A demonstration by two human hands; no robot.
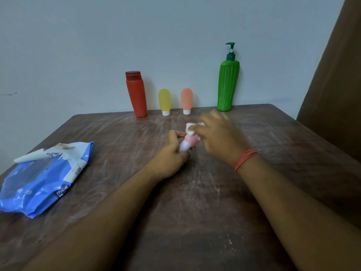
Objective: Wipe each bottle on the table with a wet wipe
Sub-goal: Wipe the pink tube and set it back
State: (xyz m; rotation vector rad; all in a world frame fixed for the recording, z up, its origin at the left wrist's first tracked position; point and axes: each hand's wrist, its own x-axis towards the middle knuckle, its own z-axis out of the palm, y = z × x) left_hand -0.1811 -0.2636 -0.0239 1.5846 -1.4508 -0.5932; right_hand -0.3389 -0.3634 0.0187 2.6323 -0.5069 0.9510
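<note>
**Wiping the small pink bottle at mid-surface**

My left hand (172,153) grips a small pink bottle (188,144) near the middle of the brown surface (214,212), fingers curled round its pale lower body so that it tilts away from me. My right hand (218,137) holds a white wet wipe (190,128) pinched against the top end of that bottle; the hand is blurred, so I cannot tell exactly how the fingers lie. An orange thread band (245,159) circles my right wrist.

Along the far edge of the surface, against the pale wall (78,45), four more bottles stand upright in a row, apart from one another: a red bottle (136,94) on the left, then a yellow tube (164,101) and an orange tube (187,100), both resting on their white caps, and a tall green pump bottle (228,83) on the right.

To my left, near the surface's edge, lies a blue wipes pack (39,178), crumpled, with its flap peeled up. A brown curtain (336,75) hangs at the right.
</note>
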